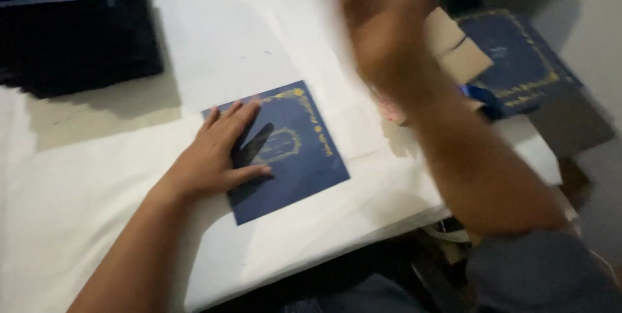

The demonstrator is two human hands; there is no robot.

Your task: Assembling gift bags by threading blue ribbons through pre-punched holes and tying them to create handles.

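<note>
A dark blue gold-printed card (291, 151) lies flat, tilted, on white paper.

left hand (217, 154) flat, palm down, fingers spread and pointing up-right, thumb out to the side. left forearm runs in from bottom left. right hand (382, 21) raised high, badly blurred; possibly loosely curled. right forearm slants down to bottom right.

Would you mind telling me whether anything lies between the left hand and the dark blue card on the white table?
Nothing visible does. The left hand already rests flat on the dark blue card, palm down on its left part. The right hand is raised above the table, blurred, away from the card.
</note>
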